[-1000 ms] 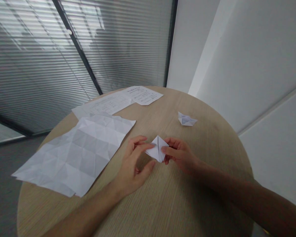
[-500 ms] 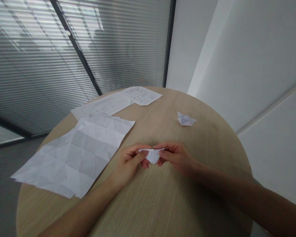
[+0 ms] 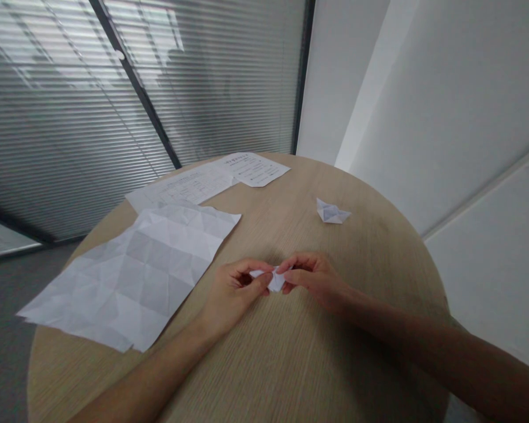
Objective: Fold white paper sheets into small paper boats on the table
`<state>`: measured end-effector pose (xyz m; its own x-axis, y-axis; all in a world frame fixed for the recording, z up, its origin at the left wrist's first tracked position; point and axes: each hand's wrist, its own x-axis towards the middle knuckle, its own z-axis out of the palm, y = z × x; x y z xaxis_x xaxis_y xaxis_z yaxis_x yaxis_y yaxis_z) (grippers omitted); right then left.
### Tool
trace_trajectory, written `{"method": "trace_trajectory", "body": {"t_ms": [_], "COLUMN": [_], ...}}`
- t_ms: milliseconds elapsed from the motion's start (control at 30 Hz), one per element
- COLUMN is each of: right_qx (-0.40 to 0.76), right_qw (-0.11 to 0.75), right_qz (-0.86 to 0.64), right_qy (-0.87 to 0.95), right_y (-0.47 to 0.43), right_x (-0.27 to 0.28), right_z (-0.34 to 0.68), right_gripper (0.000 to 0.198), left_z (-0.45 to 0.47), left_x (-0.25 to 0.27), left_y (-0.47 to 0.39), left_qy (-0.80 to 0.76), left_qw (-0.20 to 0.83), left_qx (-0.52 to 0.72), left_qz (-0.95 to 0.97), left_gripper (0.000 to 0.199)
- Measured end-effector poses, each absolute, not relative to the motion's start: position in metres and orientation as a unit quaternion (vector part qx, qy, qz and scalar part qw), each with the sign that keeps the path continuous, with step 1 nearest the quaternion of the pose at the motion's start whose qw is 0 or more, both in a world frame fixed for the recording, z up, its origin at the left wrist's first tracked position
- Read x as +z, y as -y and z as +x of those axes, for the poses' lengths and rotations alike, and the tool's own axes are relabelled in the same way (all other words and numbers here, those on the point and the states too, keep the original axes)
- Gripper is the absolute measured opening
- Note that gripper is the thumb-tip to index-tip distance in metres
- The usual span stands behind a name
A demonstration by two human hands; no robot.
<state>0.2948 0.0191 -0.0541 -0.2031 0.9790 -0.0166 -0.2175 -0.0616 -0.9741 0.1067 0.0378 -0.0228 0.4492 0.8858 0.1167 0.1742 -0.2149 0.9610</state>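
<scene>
Between my two hands is a small piece of folded white paper (image 3: 275, 284), partly covered by the fingers. My left hand (image 3: 235, 288) pinches its left side, thumb on the near face and fingers behind. On the right side my right hand (image 3: 312, 277) pinches it the same way, its thumb and forefinger close to the middle. Both hands are low over the table, close together. Beyond the right hand lies a folded paper boat (image 3: 332, 213) with pointed ends.
A large creased white sheet (image 3: 136, 276) covers the left of the round wooden table (image 3: 264, 364), overhanging its edge. Printed sheets (image 3: 211, 179) lie at the back. Blinds (image 3: 229, 76) rise behind the table, and a white wall (image 3: 476, 117) stands at the right.
My fingers have shifted along the folded paper. The left thumb has moved right toward the middle, and less of the paper shows. The paper boat and sheets stay in place.
</scene>
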Motion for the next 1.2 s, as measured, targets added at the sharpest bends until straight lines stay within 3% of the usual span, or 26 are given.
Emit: {"method": "trace_trajectory", "body": {"t_ms": [200, 367, 633, 1000, 1200], "right_qx": [0.582, 0.567, 0.577, 0.675, 0.636], "right_qw": [0.506, 0.484, 0.492, 0.502, 0.497], "right_qz": [-0.404, -0.408, -0.375, -0.386, -0.396], "right_qy": [0.492, 0.528, 0.533, 0.379, 0.437], "right_y": [-0.02, -0.018, -0.016, -0.023, -0.024], "right_x": [-0.054, -0.05, -0.049, -0.044, -0.051], "right_z": [0.294, 0.294, 0.293, 0.298, 0.297], "right_gripper": [0.042, 0.031, 0.02, 0.034, 0.039], "left_z": [0.107, 0.107, 0.106, 0.1, 0.101], "left_x": [-0.027, -0.024, -0.023, -0.033, -0.03], "left_y": [-0.036, -0.038, -0.038, -0.039, -0.039], "left_qy": [-0.366, -0.361, -0.367, -0.249, -0.259], "left_qw": [0.492, 0.461, 0.519, 0.195, 0.188], "left_qx": [0.364, 0.344, 0.338, 0.409, 0.412], "left_qz": [0.701, 0.734, 0.694, 0.856, 0.853], "left_gripper": [0.017, 0.018, 0.02, 0.018, 0.014]}}
